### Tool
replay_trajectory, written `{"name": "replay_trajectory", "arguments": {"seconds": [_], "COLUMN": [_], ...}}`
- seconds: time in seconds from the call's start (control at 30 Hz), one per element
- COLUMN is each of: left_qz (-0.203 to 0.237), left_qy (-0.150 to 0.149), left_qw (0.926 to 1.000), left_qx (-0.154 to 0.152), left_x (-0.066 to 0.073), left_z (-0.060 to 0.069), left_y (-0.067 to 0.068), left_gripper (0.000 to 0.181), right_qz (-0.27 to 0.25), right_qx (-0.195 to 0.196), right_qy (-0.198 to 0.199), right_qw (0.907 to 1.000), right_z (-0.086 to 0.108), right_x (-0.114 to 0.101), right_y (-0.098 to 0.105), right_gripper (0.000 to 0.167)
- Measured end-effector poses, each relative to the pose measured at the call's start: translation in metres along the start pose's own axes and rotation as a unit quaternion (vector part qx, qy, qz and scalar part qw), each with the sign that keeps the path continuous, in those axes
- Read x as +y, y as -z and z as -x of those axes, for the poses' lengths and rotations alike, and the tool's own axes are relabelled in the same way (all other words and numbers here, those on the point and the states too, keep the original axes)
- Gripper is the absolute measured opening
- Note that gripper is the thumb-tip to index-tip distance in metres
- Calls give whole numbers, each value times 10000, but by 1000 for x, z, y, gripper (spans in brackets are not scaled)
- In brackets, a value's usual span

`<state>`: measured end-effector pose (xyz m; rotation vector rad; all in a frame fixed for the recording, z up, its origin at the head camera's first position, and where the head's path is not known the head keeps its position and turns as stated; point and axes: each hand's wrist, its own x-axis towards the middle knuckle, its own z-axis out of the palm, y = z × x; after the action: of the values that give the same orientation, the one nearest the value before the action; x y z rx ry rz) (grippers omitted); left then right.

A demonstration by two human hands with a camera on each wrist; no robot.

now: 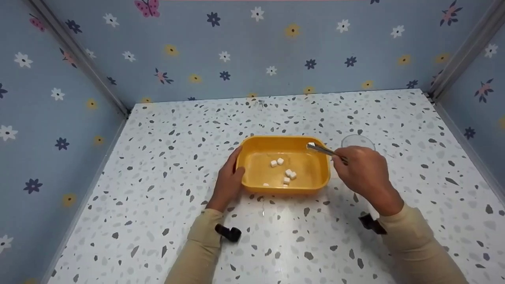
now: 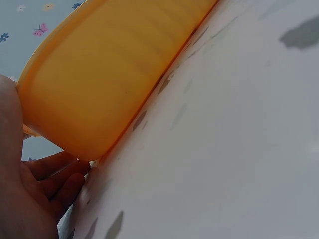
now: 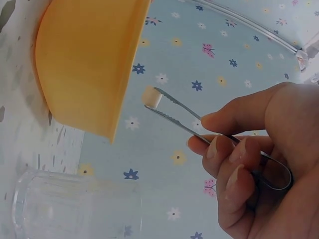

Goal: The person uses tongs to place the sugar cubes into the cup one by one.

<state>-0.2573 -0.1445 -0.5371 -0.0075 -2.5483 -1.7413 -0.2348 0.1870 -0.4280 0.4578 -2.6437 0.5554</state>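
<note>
A yellow plastic basin stands on the speckled table, with several small white cubes scattered on its floor. At its left end my left hand grips the wall, thumb by the near corner and fingers along the outside. My right hand pinches metal tongs with serrated tips. Between those tips a white cube is held, above the basin's far right part in the head view. Just beyond the right hand stands a clear glass, partly hidden by that hand.
The speckled white tabletop extends around the basin. A blue flower-patterned panel rises behind it, with similar panels at left and right. Black straps with small devices sit at both wrists.
</note>
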Motion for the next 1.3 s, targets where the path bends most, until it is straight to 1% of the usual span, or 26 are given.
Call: {"name": "replay_trajectory", "arguments": {"seconds": [0.1,0.33,0.53,0.63,0.77,0.87,1.03,1.3], "left_qz": [20,3,16,0,5,22,57,86], "left_qy": [2,-20,-38,12,-57,-124,-126,-51], "left_qw": [10000,10000,10000,10000,10000,9999,9999,9999], "left_qx": [-16,-13,18,33,60,68,-6,10], "left_x": [-1,-3,-6,-6,-4,-3,-1,-1], "left_z": [0,-1,0,0,-1,-1,-2,-1], "left_y": [0,2,2,2,1,1,1,1], "left_gripper": [62,62,62,62,62,62,62,63], "right_qz": [26,53,56,39,37,51,91,116], "right_qx": [87,190,297,253,198,226,192,241], "right_qy": [49,-110,-105,-184,-337,-419,-572,-524], "right_qw": [9999,9997,9995,9995,9992,9989,9981,9983], "right_z": [0,-2,-4,-5,-5,-5,-2,2], "right_x": [1,5,8,11,16,21,28,35], "right_y": [2,8,11,14,20,25,33,40], "right_gripper": [12,12,13,14,14,15,18,20]}}
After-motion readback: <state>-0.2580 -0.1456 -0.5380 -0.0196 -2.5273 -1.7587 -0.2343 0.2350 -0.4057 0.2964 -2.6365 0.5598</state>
